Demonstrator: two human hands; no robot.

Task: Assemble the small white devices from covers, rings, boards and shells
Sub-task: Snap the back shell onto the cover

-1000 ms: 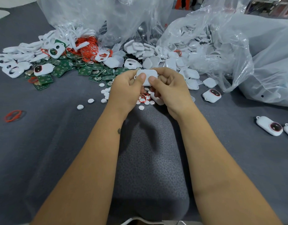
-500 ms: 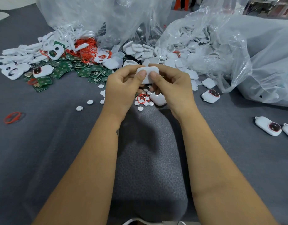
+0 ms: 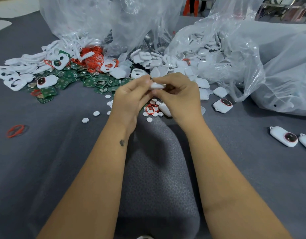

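My left hand point(image 3: 129, 97) and my right hand point(image 3: 179, 94) meet above the grey cloth and both pinch one small white device point(image 3: 156, 85), now seen edge-on between the fingertips. Under the hands lie white round covers point(image 3: 149, 119), red rings point(image 3: 150, 107) and a white shell point(image 3: 164, 107). Green boards point(image 3: 90, 81) are heaped at the back left among white covers with holes point(image 3: 60, 62) and a tangle of red rings point(image 3: 93, 60). White shells point(image 3: 155, 62) spill from a clear bag.
Clear plastic bags point(image 3: 252, 54) fill the back and right side. Finished devices lie at the right point(image 3: 222, 105), point(image 3: 284, 136) and among the boards point(image 3: 46, 81). A lone red ring point(image 3: 15, 131) sits on the cloth point(image 3: 45, 152) at the left. Loose round covers point(image 3: 85, 120) dot the middle.
The device between my fingers has turned from flat-face-up to edge-on, and both hands shifted slightly while still holding it.
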